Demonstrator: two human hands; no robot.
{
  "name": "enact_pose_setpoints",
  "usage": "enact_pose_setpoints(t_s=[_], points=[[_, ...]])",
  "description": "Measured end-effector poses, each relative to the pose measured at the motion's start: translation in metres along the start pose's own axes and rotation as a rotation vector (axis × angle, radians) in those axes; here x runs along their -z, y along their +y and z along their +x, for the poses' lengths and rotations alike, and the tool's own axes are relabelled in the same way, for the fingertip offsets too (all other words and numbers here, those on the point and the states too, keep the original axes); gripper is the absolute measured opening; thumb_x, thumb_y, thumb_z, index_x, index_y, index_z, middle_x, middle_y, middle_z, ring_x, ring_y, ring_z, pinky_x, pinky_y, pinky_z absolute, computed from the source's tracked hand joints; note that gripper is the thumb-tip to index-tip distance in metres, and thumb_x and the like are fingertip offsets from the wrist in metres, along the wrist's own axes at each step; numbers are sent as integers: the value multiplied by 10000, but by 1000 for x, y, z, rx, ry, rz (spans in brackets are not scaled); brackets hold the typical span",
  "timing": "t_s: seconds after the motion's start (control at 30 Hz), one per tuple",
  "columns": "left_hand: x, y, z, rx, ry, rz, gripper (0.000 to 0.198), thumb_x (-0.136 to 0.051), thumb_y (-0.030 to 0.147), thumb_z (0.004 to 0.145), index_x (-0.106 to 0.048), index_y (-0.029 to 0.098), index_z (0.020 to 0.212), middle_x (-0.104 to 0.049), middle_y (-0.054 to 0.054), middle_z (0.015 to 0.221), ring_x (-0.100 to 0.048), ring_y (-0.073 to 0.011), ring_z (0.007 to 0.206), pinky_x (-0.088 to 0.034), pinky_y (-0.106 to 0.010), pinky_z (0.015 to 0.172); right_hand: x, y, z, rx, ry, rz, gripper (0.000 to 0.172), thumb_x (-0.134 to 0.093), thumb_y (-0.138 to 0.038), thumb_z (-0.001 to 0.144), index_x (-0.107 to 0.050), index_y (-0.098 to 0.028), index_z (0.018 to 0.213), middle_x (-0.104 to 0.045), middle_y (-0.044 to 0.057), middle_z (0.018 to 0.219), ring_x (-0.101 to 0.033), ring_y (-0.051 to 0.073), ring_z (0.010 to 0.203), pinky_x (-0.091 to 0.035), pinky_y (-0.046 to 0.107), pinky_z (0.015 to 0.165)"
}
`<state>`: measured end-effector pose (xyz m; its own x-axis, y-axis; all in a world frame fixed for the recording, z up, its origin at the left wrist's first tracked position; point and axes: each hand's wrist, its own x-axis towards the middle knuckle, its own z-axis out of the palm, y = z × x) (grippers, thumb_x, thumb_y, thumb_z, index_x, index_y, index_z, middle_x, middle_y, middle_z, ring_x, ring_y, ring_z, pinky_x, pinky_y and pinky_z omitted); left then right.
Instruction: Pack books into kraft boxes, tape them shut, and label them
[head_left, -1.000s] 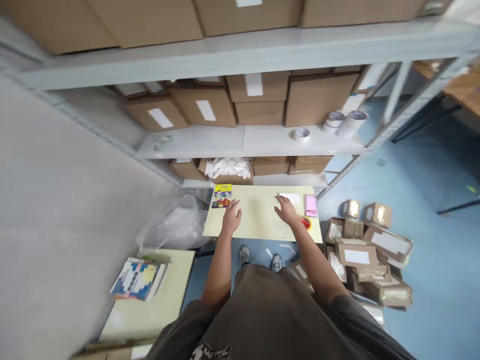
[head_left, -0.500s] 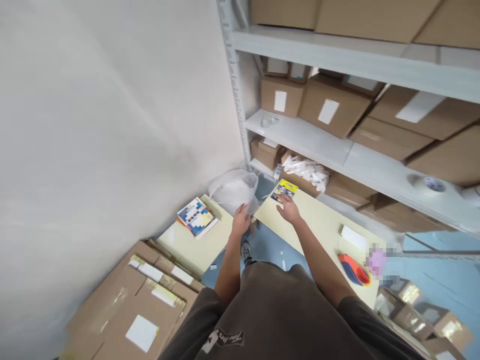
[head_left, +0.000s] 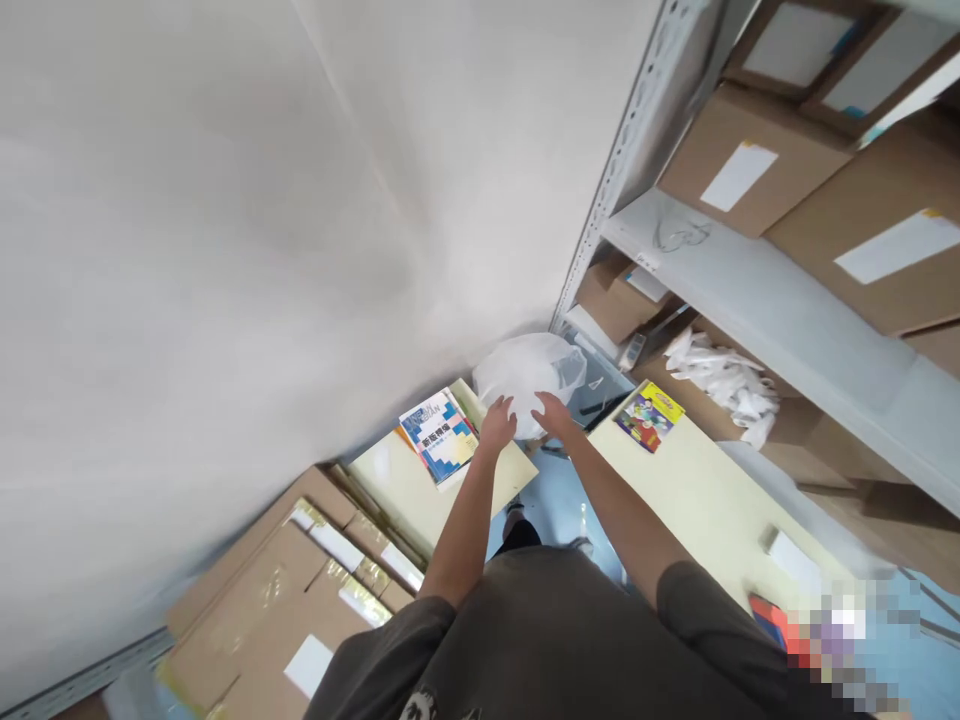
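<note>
Both arms reach forward between two pale tables. My left hand [head_left: 498, 424] hangs over the inner edge of the left table, fingers apart, holding nothing. My right hand [head_left: 553, 414] is level with it, its fingers spread and bare. Just beyond both hands sits a translucent white plastic bag [head_left: 529, 365], bunched against the wall; whether the fingertips touch it I cannot tell. Left of my left hand lies a stack of books [head_left: 439, 437] with a blue and white cover on top. On the right table lies a yellow and purple booklet [head_left: 649, 416], apart from my right hand.
Cardboard boxes [head_left: 255, 590] with labels and tape stand at the lower left. A metal shelf [head_left: 757, 260] with cartons rises on the right, white plastic bags [head_left: 724, 385] bundled on its lower level. A white box [head_left: 795, 562] lies on the right table [head_left: 697, 490].
My view has turned left. My right hand has left the booklet and come over beside my left hand, in front of the plastic bag. The booklet stays on the right table.
</note>
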<state>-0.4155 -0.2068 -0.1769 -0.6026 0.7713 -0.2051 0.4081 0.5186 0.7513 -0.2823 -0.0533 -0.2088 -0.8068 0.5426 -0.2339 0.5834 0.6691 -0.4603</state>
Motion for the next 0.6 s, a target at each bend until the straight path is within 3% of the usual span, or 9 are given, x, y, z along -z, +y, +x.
enact_pose_setpoints(t_s=[0.07, 0.17, 0.3, 0.4, 0.5, 0.6], points=[[8, -15, 5, -12, 33, 5, 439, -589, 151, 975, -683, 171, 1404, -637, -181, 1521, -587, -336, 1443, -461, -546, 1243, -25, -12, 25, -38, -44, -17, 556, -597, -353, 1036, -576, -138, 1549, -606, 181, 1574, -521, 289, 1491, -405, 416, 1249], [16, -36, -6, -21, 44, 7, 434, -552, 159, 1007, -681, 190, 1420, -678, -146, 1474, -644, -296, 1374, -513, -493, 1205, -55, -29, 56, -100, -91, -68, 617, -608, -430, 1048, -543, -97, 1563, -541, 235, 1615, -487, 339, 1500, -396, 422, 1223], [16, -55, -36, -9, 52, -8, 444, -552, 155, 1007, -686, 221, 1425, -695, -123, 1448, -664, -271, 1340, -555, -453, 1158, -71, -45, 81, -128, -168, -77, 363, -499, -215, 1060, -714, -88, 1325, -682, 242, 1413, -592, 333, 1358, -424, 411, 1160], [10, -62, -51, 56, 91, -70, 435, -565, 149, 998, -702, 226, 1404, -715, -129, 1408, -712, -269, 1246, -602, -439, 1081, -62, -51, 79, -72, -170, 39, 347, -446, -179, 1064, -760, -119, 1200, -746, 212, 1265, -639, 307, 1272, -444, 403, 1142], [7, -61, -49, 200, 149, -162, 453, -579, 158, 999, -676, 197, 1439, -729, -162, 1368, -759, -265, 1110, -635, -422, 987, -35, -51, 53, 2, -120, 256, 381, -504, -287, 1065, -694, -155, 1369, -721, 171, 1366, -631, 282, 1311, -451, 405, 1170], [7, -52, -36, 289, 166, -248, 531, -629, 173, 986, -611, 176, 1516, -723, -186, 1372, -773, -252, 1032, -639, -405, 950, 2, -44, 9, 19, -84, 536, 511, -612, -437, 1020, -620, -218, 1482, -716, 120, 1397, -662, 272, 1269, -507, 421, 1122]])
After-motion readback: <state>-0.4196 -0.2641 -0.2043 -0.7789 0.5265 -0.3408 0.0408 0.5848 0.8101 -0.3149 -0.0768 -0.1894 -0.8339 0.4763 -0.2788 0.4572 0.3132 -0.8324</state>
